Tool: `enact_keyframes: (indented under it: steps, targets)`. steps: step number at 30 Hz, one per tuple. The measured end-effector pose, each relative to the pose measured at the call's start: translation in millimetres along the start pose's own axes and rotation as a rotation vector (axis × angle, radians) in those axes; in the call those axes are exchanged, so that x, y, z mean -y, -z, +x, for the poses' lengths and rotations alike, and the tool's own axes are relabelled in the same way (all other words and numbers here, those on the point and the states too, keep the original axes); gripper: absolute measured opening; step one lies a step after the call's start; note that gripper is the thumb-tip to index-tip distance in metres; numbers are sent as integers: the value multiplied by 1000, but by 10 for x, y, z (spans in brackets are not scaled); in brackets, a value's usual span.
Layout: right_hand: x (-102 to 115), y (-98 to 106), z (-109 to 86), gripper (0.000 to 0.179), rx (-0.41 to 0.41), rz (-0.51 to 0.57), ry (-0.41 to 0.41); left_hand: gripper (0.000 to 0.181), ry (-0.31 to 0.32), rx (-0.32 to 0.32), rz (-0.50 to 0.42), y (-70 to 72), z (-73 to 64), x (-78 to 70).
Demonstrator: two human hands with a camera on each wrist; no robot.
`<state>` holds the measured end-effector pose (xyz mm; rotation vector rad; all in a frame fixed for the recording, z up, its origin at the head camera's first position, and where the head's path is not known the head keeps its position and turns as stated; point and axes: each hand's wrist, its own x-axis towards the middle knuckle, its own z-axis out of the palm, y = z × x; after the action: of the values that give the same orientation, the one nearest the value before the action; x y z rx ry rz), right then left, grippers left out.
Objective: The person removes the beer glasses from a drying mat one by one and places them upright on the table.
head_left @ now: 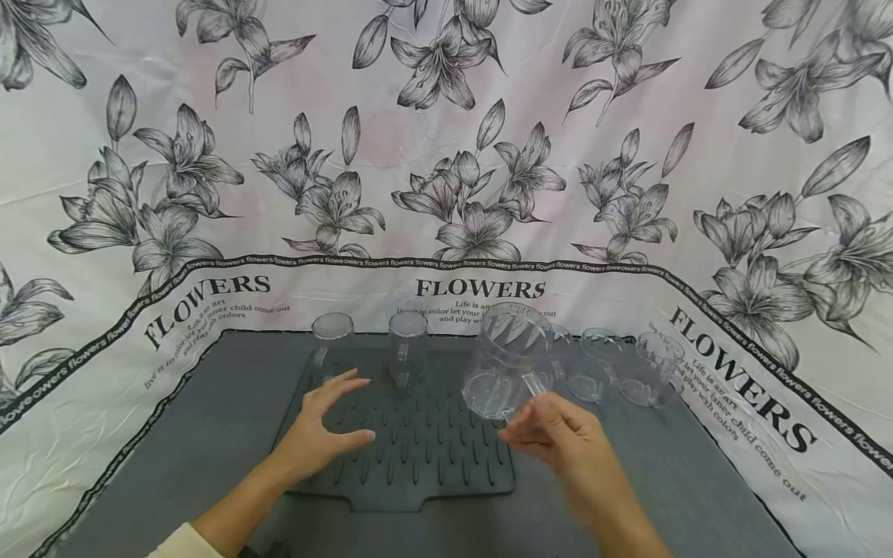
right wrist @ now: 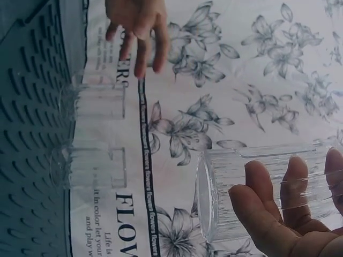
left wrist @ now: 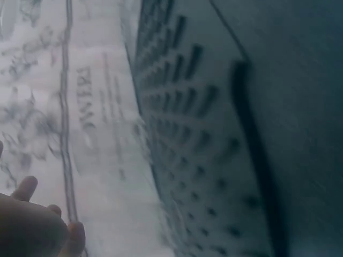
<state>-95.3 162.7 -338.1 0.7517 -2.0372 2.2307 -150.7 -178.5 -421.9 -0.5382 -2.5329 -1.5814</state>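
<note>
My right hand (head_left: 567, 435) holds a clear ribbed mug (head_left: 508, 353) by its handle, raised in front of me to the right of the mat. In the right wrist view its fingers (right wrist: 293, 182) overlap the mug's clear wall. My left hand (head_left: 317, 422) is over the left part of a dark grey drying mat (head_left: 418, 490), thumb and fingers spread apart with nothing between them. Two more clear mugs stand along the mat's back edge: one at the left (head_left: 333, 333), just beyond the left fingertips, and another near the middle (head_left: 408, 341).
Several similar clear mugs stand in a row at the back right of the grey table (head_left: 202, 434), among them a middle one (head_left: 591, 368) and a far right one (head_left: 650, 372). The mat bears rows of raised ridges. A white flower-printed cloth (head_left: 391, 217) surrounds the table.
</note>
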Motion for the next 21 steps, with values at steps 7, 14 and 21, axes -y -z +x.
enact_keyframes:
  steps: [7, 14, 21]
  targets:
    - [-28, 113, -37, 33, -12, -3, 42, 60, 13, -47, 94, 174, -146, 251]
    - [-27, 182, -81, 38, -99, -44, -6, 56, -5, -89, 181, 297, -228, 540]
    - [-43, 257, -99, 41, -185, -76, -28, 57, 92, -60, 220, 416, -270, 749]
